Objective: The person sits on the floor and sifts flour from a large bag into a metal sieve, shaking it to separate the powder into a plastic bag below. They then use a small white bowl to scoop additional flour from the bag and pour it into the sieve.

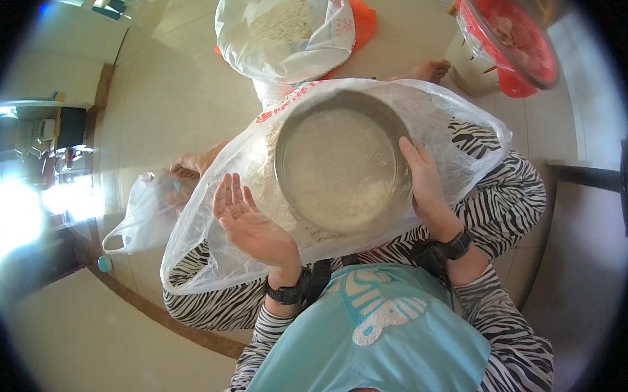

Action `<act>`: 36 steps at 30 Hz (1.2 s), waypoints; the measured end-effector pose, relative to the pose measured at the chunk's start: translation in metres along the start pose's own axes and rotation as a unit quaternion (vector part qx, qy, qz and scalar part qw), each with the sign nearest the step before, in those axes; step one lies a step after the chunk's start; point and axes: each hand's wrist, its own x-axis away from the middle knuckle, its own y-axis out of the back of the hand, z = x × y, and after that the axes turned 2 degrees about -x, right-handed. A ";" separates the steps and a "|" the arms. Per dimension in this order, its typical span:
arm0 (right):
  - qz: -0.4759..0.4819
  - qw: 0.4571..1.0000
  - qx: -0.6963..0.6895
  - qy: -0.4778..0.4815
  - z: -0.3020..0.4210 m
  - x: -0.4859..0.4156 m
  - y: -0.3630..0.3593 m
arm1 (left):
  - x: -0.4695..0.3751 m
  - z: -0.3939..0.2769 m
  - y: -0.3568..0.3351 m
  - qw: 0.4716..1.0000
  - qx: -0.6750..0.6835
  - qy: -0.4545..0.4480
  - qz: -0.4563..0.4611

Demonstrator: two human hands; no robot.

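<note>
A round metal sieve (339, 163) with pale flour on its mesh rests over a clear plastic bag (217, 263) spread across my lap. My right hand (432, 193) grips the sieve's right rim, thumb and fingers against its side. My left hand (255, 225) is off the sieve to the lower left, palm up, fingers extended, holding nothing, with flour dust on the skin. Loose flour (263, 172) lies in the bag, beside and partly under the sieve. How much flour is beneath the sieve is hidden.
Beyond the bag stands an open white sack (245, 57) of flour on something orange. A red basin (541, 44) holding plastic film and pale matter is at the upper right. A knotted white plastic bag (141, 219) and a small teal cap (104, 264) lie on the floor at left.
</note>
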 end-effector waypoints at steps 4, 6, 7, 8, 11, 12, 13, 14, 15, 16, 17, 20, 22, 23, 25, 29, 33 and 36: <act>-0.062 0.976 0.208 0.017 -0.007 -0.006 0.004 | 0.001 0.002 0.001 0.997 -0.038 0.026 0.069; -0.028 0.995 0.098 0.003 -0.007 -0.008 0.007 | 0.001 0.004 0.002 0.999 -0.014 0.023 0.033; 0.001 0.995 0.098 0.015 -0.007 -0.008 0.008 | 0.000 0.005 0.002 1.000 0.004 0.015 0.004; 0.000 0.995 0.095 0.028 -0.006 -0.008 0.008 | 0.000 0.005 0.003 1.000 0.001 0.022 0.017; 0.011 0.986 0.145 0.076 0.002 -0.004 0.002 | -0.001 0.007 0.004 0.999 0.012 0.026 0.027; 0.047 0.977 0.195 0.068 0.004 -0.003 0.000 | -0.001 0.008 0.004 0.999 0.018 0.028 0.032; 0.007 0.990 0.128 0.055 0.007 -0.002 -0.001 | -0.001 0.008 0.004 0.998 0.032 0.036 0.036; -0.005 0.996 0.085 0.016 0.008 -0.001 -0.001 | -0.001 0.007 0.004 1.000 0.002 0.017 0.021; -0.040 0.998 0.035 0.013 0.009 0.000 -0.001 | -0.001 0.007 0.004 1.000 -0.013 0.014 0.025; -0.026 0.991 0.128 -0.002 0.008 0.000 0.000 | -0.001 0.007 0.004 1.000 -0.014 0.013 0.020; -0.037 0.976 0.213 0.019 0.006 -0.001 0.002 | -0.001 0.007 0.004 1.000 -0.011 0.008 0.014; -0.018 0.982 0.184 0.047 0.000 -0.003 0.006 | -0.001 0.008 0.003 0.996 0.036 0.047 0.072; 0.001 0.993 0.107 0.043 -0.001 -0.004 0.006 | -0.002 0.008 0.004 0.999 0.010 0.024 0.031; 0.003 0.995 0.089 0.036 0.000 -0.005 0.005 | -0.003 0.009 0.004 1.000 0.003 0.005 0.009; 0.008 0.992 0.111 0.054 0.003 -0.005 0.004 | -0.004 0.010 0.005 0.999 -0.009 0.027 0.030; 0.019 0.993 0.113 0.029 0.008 -0.007 0.002 | -0.006 0.014 0.006 0.998 0.039 0.038 0.034; 0.012 0.975 0.209 0.069 0.006 -0.009 0.005 | -0.005 0.015 0.006 0.998 0.001 0.053 0.022; 0.010 0.985 0.168 0.049 0.007 -0.010 0.005 | -0.005 0.015 0.006 0.991 0.085 0.085 0.056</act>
